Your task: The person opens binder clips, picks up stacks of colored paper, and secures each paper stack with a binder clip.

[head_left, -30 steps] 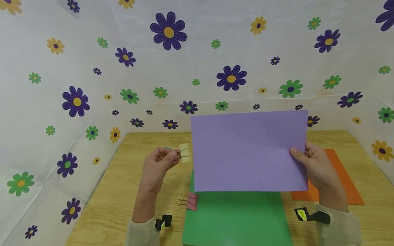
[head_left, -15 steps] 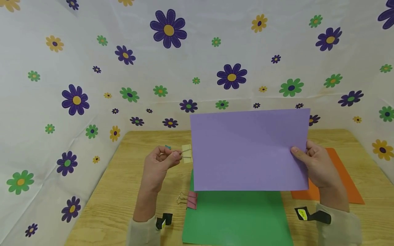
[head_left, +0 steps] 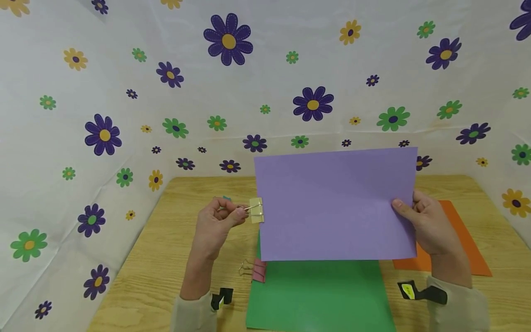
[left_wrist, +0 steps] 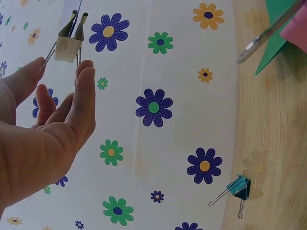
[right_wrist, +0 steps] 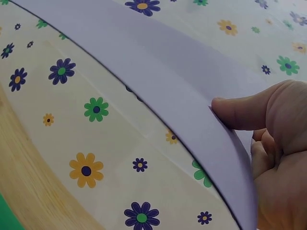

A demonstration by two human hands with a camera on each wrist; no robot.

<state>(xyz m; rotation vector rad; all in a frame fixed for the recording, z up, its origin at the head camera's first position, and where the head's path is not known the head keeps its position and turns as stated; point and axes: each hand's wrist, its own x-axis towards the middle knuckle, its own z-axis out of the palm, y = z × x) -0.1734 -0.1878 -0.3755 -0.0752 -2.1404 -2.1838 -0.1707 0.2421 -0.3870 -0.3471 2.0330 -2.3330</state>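
A sheet of purple paper [head_left: 336, 203] is held up above the table by my right hand [head_left: 427, 221], thumb on its front and fingers behind its right edge. My left hand [head_left: 217, 226] pinches the wire handles of a pale yellow binder clip [head_left: 256, 210]. In the left wrist view the jaws of that binder clip [left_wrist: 68, 48] stand apart, with the paper's edge between them. The head view shows the clip overlapping the left edge of the purple sheet. Below lies green paper [head_left: 323, 295], with a pink binder clip [head_left: 259, 270] on its left edge.
Orange paper [head_left: 460, 240] lies on the wooden table [head_left: 149, 276] at the right. A teal binder clip [left_wrist: 241, 187] sits on the table behind my left hand. A flower-printed white cloth [head_left: 265, 69] hangs behind and at the sides.
My left hand has moved right with the yellow binder clip, from beside the purple paper onto its left edge. My right hand has barely moved.
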